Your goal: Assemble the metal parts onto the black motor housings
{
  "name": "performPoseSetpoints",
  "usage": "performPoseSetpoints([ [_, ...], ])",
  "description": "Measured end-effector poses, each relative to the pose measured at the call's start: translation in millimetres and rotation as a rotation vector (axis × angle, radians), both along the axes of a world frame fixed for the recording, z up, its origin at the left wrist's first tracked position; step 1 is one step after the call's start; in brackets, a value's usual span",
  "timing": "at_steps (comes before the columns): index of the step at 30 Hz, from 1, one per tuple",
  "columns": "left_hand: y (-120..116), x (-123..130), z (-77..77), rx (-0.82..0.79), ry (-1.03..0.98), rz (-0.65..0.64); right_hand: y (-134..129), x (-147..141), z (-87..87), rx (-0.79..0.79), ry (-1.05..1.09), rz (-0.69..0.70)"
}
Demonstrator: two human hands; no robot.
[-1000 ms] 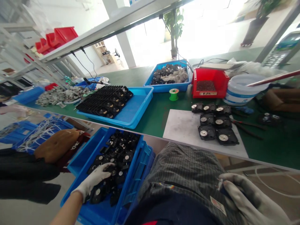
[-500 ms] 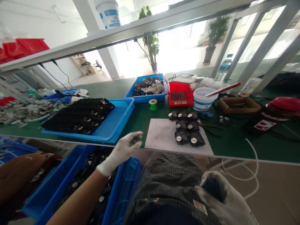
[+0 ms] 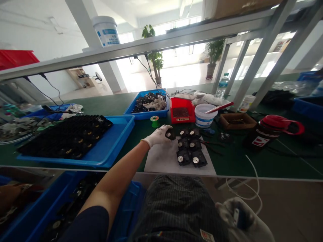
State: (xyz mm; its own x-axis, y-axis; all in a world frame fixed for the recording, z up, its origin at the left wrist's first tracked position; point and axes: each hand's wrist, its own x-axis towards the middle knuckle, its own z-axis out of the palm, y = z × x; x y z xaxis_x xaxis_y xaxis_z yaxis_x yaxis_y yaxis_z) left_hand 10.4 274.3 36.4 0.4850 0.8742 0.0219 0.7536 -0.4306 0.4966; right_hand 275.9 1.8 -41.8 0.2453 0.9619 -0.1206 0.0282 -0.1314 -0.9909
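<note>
Our gloved left hand [image 3: 156, 137] closes on a black plastic part [image 3: 170, 134], just above the white board [image 3: 161, 163] and beside the parts [image 3: 190, 151] there; our right hand [image 3: 251, 223], low by our lap, curls around a dark blue item [image 3: 239, 218].

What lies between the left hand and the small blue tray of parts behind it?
A green spool of wire stands there on the green bench mat, between the left hand and the small blue tray, in the head view.

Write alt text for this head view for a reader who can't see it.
A white-gloved left hand holds a small black part over a green workbench, next to rows of matching parts on a pale board. The right hand, in a soiled glove, is low by the lap, holding something dark. A blue tray of black parts lies left.
</note>
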Motion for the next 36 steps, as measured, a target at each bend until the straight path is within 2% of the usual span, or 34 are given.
performPoseSetpoints([
  [2, -36.1, -7.7, 12.9, -0.003, 0.023, -0.103, 6.7, -12.9, 0.2, 0.002, 0.032, -0.036],
  [4, -80.2, -10.4, 25.1, -0.029, 0.030, -0.236, 16.1, -28.8, 8.2, -0.032, 0.103, -0.026],
  [7, -143.7, -9.0, 39.4, -0.091, 0.021, -0.546, 27.7, -52.0, 27.1, -0.138, 0.203, 0.187],
  [8, -160.5, -8.7, 42.2, -0.115, 0.019, -0.603, 29.1, -58.6, 32.2, -0.138, 0.228, 0.290],
  [10, -186.0, -10.4, 42.9, -0.144, -0.001, -0.624, 27.0, -69.0, 37.8, -0.135, 0.270, 0.424],
  [12, -203.2, -14.9, 35.3, -0.176, -0.067, -0.536, 19.8, -75.2, 37.0, -0.155, 0.326, 0.427],
  [15, -225.2, -20.6, 10.6, -0.297, -0.259, -0.274, 6.3, -78.4, 31.2, -0.205, 0.429, 0.294],
  [18, -249.7, -15.7, -17.3, -0.515, -0.606, 0.015, -2.6, -79.1, 29.0, -0.231, 0.425, 0.205],
  [21, -270.0, -3.8, -32.2, -0.668, -0.906, 0.166, -5.8, -79.7, 33.1, -0.200, 0.295, 0.179],
  [24, -277.9, 2.4, -30.2, -0.633, -0.929, 0.205, -7.0, -78.4, 42.6, -0.107, 0.145, 0.188],
  [29, -277.6, -1.0, -11.2, -0.532, -0.770, 0.153, -12.3, -73.0, 54.0, 0.004, -0.007, 0.232],
  [33, -280.6, -0.5, -4.6, -0.463, -0.728, 0.158, -20.3, -73.0, 40.1, 0.092, -0.010, 0.210],
  [36, -280.9, 2.9, -11.2, -0.435, -0.705, 0.172, -22.2, -77.5, 22.9, 0.118, -0.043, 0.158],
])
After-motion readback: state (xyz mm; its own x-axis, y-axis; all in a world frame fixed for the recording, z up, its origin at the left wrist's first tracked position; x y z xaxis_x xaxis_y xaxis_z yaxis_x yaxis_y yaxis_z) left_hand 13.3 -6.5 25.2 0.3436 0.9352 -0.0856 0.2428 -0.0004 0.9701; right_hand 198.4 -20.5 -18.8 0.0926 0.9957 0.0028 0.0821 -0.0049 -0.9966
